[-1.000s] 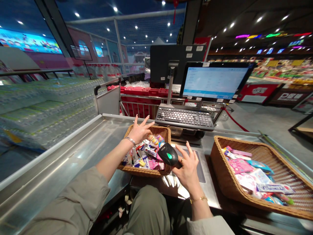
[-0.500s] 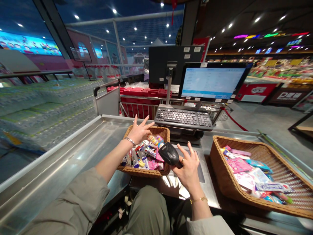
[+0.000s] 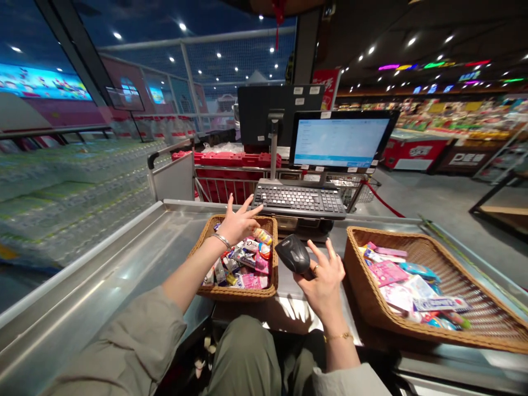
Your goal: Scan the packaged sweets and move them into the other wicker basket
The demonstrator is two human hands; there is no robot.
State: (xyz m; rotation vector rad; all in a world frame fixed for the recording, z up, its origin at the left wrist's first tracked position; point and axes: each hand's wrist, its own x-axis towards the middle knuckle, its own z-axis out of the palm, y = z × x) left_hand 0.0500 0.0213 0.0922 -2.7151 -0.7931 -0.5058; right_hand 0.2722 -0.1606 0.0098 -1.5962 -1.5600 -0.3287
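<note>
My left hand hovers over the small wicker basket of snack packets, fingers spread and holding nothing. My right hand holds a black handheld barcode scanner by its handle, with the fingers partly fanned out, above the steel counter between the two baskets. The scanner's head points toward the left basket.
A larger wicker basket with pink and blue packets sits at the right. Behind are a keyboard, a lit touchscreen, a second monitor's back and a red cart. The steel counter runs left.
The camera view shifted slightly, so everything sits a little left and lower. My right hand lifted the scanner a bit higher and its green light no longer shows. My left hand stays over the basket.
</note>
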